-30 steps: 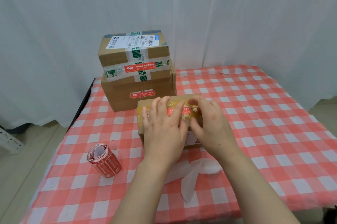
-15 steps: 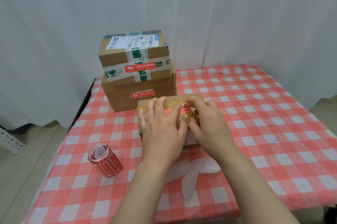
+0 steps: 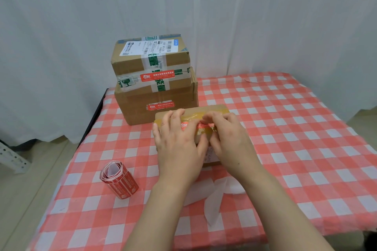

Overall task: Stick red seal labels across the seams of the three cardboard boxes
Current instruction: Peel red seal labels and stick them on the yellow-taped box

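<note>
1. Left hand (image 3: 177, 144), fingers straight and gripping nothing, presses flat on the small brown cardboard box (image 3: 214, 109) on the red-checked tablecloth (image 3: 295, 132).
2. Right hand (image 3: 231, 140), fingers lightly bent and holding nothing, presses the red seal label (image 3: 184, 125) onto the box's taped top.

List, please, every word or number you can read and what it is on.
"请确认封签完好再签收", as best it reads: upper red seal label, small upper cardboard box.
Lower red seal label, large lower cardboard box: blurred.
Front box's red label: blurred.
White shipping label: too small.
Green-printed tape: cut off.
Roll of red labels: unreadable.
</note>
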